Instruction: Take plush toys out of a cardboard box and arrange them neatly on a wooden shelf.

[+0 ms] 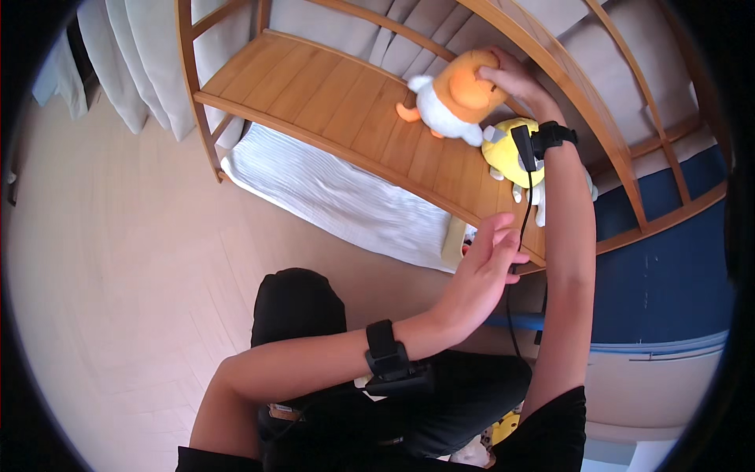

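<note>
My right hand (pixel 512 76) grips the head of an orange and white plush toy (pixel 457 94), which is tilted above the wooden slatted shelf (pixel 330 94). A yellow plush toy (pixel 508 150) sits on the shelf just below it, partly hidden by the black wrist strap and its device. Pale plush limbs show beside my right forearm; the rest of that toy is hidden. My left hand (pixel 486 262), with fingers apart and nothing held, hovers near the shelf's front corner beside a black cable (pixel 525 218).
White ribbed cloth (pixel 342 200) lies on the level under the shelf, by a beige box (pixel 454 242). The curved wooden frame (pixel 566 71) rises at the right. Curtains (pixel 130 59) hang behind. More plush toys (pixel 504 428) lie near my legs, beside my right sleeve.
</note>
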`<state>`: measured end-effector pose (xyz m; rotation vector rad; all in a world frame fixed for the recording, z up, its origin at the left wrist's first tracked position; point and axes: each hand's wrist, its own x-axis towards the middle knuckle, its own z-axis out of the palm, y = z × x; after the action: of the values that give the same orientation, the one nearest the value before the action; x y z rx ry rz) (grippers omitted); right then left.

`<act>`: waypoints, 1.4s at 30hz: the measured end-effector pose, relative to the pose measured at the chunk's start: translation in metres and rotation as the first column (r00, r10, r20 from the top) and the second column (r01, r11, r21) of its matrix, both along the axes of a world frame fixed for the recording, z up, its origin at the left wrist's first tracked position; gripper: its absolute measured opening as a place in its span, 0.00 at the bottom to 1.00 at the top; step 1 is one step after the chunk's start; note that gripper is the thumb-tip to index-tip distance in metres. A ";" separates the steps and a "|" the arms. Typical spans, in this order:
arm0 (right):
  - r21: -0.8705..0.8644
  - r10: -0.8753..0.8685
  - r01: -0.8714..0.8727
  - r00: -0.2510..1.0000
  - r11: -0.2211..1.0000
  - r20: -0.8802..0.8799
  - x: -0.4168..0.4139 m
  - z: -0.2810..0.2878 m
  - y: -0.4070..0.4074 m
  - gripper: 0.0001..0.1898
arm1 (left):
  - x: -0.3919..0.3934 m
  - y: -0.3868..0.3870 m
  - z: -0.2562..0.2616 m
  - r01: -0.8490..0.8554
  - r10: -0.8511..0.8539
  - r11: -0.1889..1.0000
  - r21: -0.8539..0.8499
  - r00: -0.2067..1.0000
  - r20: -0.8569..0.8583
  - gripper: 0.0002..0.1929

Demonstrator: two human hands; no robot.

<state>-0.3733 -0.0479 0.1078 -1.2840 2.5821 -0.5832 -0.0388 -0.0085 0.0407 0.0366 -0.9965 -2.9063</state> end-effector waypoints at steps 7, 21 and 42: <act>-0.142 -0.050 0.017 0.972 0.990 -0.229 -0.055 -0.042 0.010 0.25 | -0.002 0.000 0.002 0.032 -0.033 0.999 -0.005 0.999 -0.032 0.26; -0.189 -0.206 0.158 0.940 0.969 -0.273 -0.032 -0.055 -0.003 0.30 | -0.006 0.004 -0.001 -0.019 0.016 0.998 -0.057 0.999 -0.039 0.24; -0.007 0.049 -0.056 0.923 0.998 -0.381 0.133 0.003 0.142 0.29 | -0.021 0.013 0.004 -0.096 0.092 0.992 -0.077 0.994 -0.055 0.21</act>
<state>-0.2403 0.0946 0.1110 -1.6071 2.8375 -0.3753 -0.0599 0.0050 0.0451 0.0040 -1.0705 -2.7660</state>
